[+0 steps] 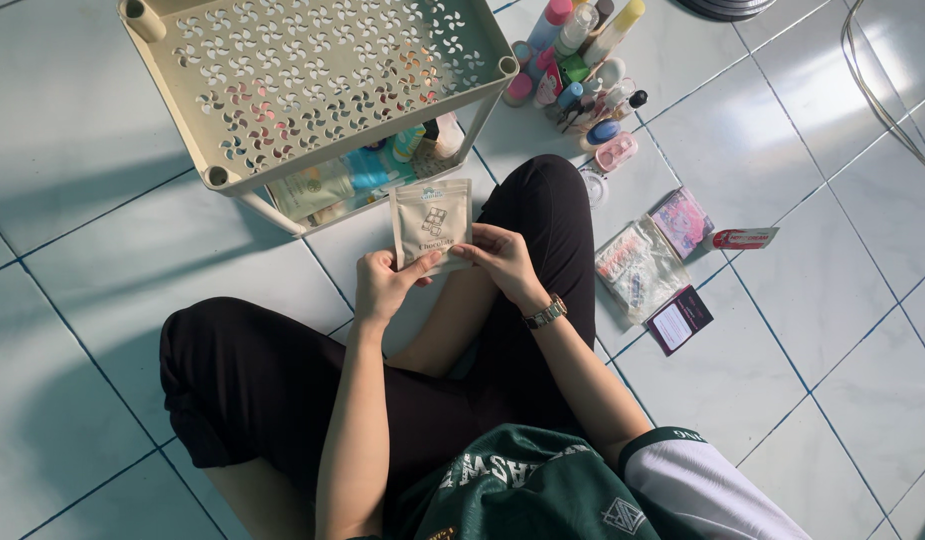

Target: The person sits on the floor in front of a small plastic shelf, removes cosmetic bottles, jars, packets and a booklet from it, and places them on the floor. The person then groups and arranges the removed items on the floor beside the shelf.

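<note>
The left hand point(382, 285) pinches the lower left corner of a flat beige sachet point(431, 220), thumb across its front, while the right hand point(502, 255) closes on the lower right edge — a two-handed grip that keeps the thin packet upright and facing the person, as one holds something to read its front. A watch point(545, 313) sits on the right wrist. The sachet stands above the crossed legs in black trousers point(252, 380), just in front of the cream plastic rack point(312, 80).

The rack's perforated top shelf is bare; through and beneath it a lower shelf shows tubes and packets point(352, 180), lying flat. Right of the rack, a cluster of bottles and small pots point(582, 70) stands together on the tiled floor point(832, 330), close enough to reach without rising. Nearer the right knee lie a clear packet of small items point(637, 268), a pink patterned pouch point(680, 220), a red-and-white tube point(742, 238) and a dark card point(679, 320), spread apart from one another — each visible at a glance. A cable point(872, 90) trails along the far right.
</note>
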